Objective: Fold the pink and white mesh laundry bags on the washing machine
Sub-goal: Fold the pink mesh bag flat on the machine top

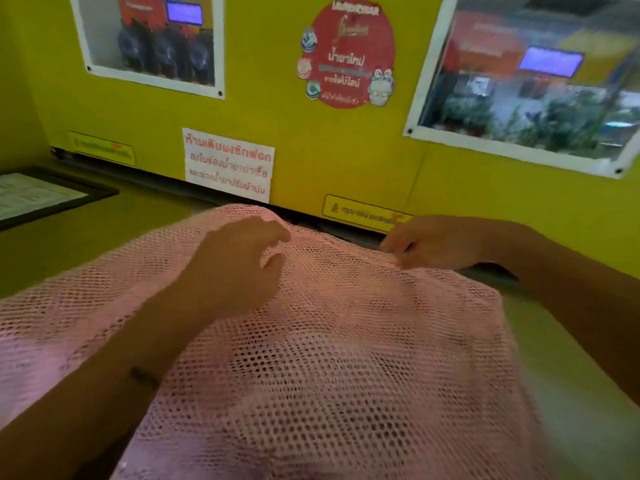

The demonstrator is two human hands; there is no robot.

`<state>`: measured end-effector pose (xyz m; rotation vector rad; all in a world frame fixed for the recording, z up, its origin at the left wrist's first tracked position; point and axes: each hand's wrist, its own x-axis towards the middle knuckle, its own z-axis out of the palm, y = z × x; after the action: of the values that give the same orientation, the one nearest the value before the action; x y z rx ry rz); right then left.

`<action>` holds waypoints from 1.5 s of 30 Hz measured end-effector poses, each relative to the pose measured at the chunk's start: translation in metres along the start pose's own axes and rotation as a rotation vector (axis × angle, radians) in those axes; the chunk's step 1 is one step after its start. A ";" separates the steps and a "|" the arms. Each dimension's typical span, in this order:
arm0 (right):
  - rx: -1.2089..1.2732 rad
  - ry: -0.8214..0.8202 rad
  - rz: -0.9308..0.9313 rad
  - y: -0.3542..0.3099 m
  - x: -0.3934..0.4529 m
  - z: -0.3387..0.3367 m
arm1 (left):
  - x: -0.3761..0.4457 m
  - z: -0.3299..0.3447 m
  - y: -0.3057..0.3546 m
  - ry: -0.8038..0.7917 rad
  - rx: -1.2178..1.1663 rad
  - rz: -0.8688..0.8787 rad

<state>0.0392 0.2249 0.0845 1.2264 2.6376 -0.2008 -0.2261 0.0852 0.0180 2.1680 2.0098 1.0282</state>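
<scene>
Pink mesh bag (311,341) spread flat, light, floppy, probably snaggy. Left hand (239,261) fingers apart above it; right hand (433,242) pinching far edge. Best grip: corners.

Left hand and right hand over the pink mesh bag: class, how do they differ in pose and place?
The left hand is over the middle of the pink mesh bag, fingers curled and apart; the right hand is at the bag's far right edge, fingers reaching onto the mesh. The left forearm crosses over the bag; the right forearm lies beside it. Both are bare and near the far edge.
</scene>
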 end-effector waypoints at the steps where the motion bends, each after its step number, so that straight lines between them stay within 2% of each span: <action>1: -0.025 -0.040 0.063 0.016 -0.017 0.000 | -0.002 0.006 0.023 -0.011 -0.052 0.037; 3: -0.040 -0.083 0.157 0.049 -0.046 0.003 | -0.008 0.017 0.067 -0.076 -0.125 0.067; 7: 0.022 -0.055 0.299 0.102 -0.076 0.025 | -0.027 0.044 0.141 -0.263 -0.158 0.086; 11: 0.171 0.019 0.287 0.128 -0.084 0.051 | -0.047 0.071 0.198 -0.475 -0.095 0.040; 14: 0.243 0.067 0.223 0.138 -0.077 0.066 | -0.057 0.088 0.222 -0.551 -0.021 -0.083; 20: 0.206 0.114 0.171 0.132 -0.061 0.082 | -0.074 0.106 0.241 -0.486 0.076 -0.161; 24: 0.285 0.259 0.190 0.141 -0.061 0.071 | -0.076 0.105 0.241 -0.386 0.080 -0.193; 28: 0.281 0.409 0.171 0.156 -0.056 0.064 | -0.064 0.101 0.255 -0.251 -0.051 -0.197; 30: 0.285 0.447 0.175 0.162 -0.054 0.065 | -0.056 0.105 0.263 -0.237 -0.093 -0.192; 36: 0.106 0.375 0.224 0.172 -0.055 0.091 | -0.068 0.136 0.274 -0.402 0.125 -0.203; 40: 0.172 0.479 0.138 0.173 -0.052 0.094 | -0.072 0.139 0.273 -0.404 0.160 -0.185; 42: 0.189 0.384 0.054 0.171 -0.052 0.093 | -0.071 0.136 0.274 -0.402 0.153 -0.169; 45: 0.129 0.274 0.106 0.170 -0.055 0.095 | -0.072 0.133 0.276 -0.392 0.173 -0.157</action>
<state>0.2178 0.2729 0.0021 1.5307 2.8151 -0.2005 0.0829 0.0271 0.0005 2.0412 2.0926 0.3849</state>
